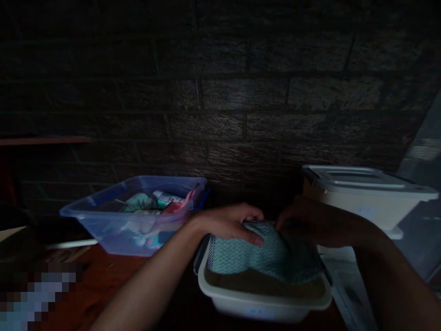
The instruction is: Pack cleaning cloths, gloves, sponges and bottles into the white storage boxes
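A teal woven cloth (pixel 241 255) with a black-and-white checked edge spreads over the opening of a white plastic tub (pixel 265 299). My left hand (pixel 234 223) grips the cloth's far edge, with the thumb lying on top of it. On the other side, my right hand (pixel 303 223) is in deep shadow, its fingers bent and pinched at the cloth near the same far edge. Shade hides part of the right fingers. Below the cloth, the inside of the tub shows only as a dim brownish area.
To the left stands a clear bluish plastic bin (pixel 117 230) holding a tube, cloths and pink items. A lidded white box (pixel 365 197) is at the back right. A dark brick wall (pixel 223 101) rises behind. A pale flat object (pixel 347 285) lies right of the tub.
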`<state>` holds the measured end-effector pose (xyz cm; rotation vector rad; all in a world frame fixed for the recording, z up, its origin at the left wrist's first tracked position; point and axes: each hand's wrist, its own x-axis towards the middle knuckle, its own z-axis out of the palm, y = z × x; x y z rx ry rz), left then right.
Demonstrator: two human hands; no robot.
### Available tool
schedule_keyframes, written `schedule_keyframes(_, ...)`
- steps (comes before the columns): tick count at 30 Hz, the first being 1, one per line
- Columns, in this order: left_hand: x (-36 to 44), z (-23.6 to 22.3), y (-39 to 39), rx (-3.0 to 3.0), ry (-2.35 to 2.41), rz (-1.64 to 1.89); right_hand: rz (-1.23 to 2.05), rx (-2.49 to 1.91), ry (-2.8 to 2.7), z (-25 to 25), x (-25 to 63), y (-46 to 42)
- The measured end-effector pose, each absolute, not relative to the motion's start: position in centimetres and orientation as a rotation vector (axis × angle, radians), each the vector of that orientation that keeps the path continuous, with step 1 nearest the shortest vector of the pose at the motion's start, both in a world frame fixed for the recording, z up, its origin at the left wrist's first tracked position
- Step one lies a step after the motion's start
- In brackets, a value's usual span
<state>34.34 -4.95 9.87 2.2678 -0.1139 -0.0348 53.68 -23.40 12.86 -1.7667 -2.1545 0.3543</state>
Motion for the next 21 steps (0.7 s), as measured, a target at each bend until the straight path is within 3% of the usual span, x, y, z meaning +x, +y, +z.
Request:
schedule_keyframes(5, 34.3, 9.8, -5.0, 2.258, -0.111, -0.066, 0.653, -1.703, -2.170, 12.4, 54.2, -22.9)
schedule_keyframes(8, 34.5, 8.9, -4.6, 2.494, -0.013, -0.039, 0.852, -1.882, -1.999, 11.5, 54.8, -22.2)
schedule_keyframes(13, 33.8, 8.6, -5.2, 2.738, 0.111, 0.224, 0.413, -2.076, -1.951, 11.1, 54.7, -22.1)
schedule_keyframes(15, 33.4, 9.1, -5.6, 2.745, 0.096, 0.276, 0.431, -2.027, -1.984, 11.5, 54.2, -22.4)
schedule_keyframes(21, 33.6, 8.5, -6.2, 2.740, 0.179, -0.164, 0.692, -1.884, -2.083, 10.8, 53.2, -21.7)
